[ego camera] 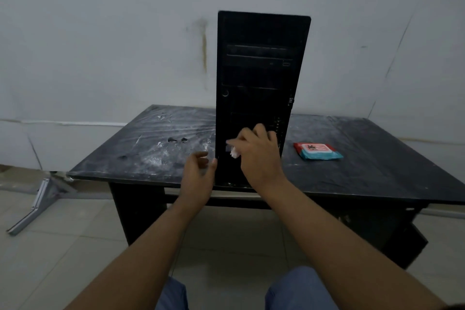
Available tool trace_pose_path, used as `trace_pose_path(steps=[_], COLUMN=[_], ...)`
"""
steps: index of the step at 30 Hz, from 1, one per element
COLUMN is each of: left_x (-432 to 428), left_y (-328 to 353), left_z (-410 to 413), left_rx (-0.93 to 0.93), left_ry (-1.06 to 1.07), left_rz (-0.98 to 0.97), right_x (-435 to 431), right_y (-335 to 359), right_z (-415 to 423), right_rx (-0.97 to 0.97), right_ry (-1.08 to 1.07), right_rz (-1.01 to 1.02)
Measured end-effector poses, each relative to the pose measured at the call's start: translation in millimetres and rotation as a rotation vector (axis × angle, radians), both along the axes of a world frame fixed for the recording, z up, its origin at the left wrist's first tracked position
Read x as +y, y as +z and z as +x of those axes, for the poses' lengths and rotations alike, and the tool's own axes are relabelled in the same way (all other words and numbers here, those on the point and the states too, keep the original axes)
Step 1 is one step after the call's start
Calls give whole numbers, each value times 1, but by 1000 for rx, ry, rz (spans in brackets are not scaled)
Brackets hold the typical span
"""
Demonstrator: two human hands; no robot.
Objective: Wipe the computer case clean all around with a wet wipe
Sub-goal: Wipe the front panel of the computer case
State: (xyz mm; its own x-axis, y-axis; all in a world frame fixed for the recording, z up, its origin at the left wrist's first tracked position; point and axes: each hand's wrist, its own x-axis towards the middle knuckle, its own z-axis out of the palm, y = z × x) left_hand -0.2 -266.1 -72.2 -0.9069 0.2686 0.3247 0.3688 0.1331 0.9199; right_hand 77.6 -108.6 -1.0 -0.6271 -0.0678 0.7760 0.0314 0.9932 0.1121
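Observation:
A tall black computer case [259, 70] stands upright at the front edge of a dusty black table [156, 148], its front panel facing me. My right hand [259, 156] presses a crumpled white wet wipe [234, 152] against the lower part of that panel. My left hand [198, 176] hovers by the case's lower left edge with its fingers apart and holds nothing; the thumb is at the case's edge.
A red and teal pack of wet wipes [317, 150] lies flat on the table to the right of the case. A grey metal stand [37, 204] lies on the tiled floor at the left. A white wall rises behind the table.

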Motion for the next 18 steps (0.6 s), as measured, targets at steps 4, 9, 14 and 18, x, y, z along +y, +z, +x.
trace_pose_path(steps=[4, 9, 14, 18], left_x=[12, 37, 45, 52], left_y=[12, 34, 41, 35], left_z=[13, 19, 19, 26], left_rx=[473, 676, 561, 547], left_ry=[61, 60, 256, 275], left_rz=[46, -25, 79, 123], right_x=[3, 9, 19, 36], right_y=[-5, -13, -30, -59], right_z=[5, 11, 29, 28], right_rx=[134, 184, 309, 167], right_ry=[-38, 100, 26, 80], right_rz=[-390, -567, -644, -747])
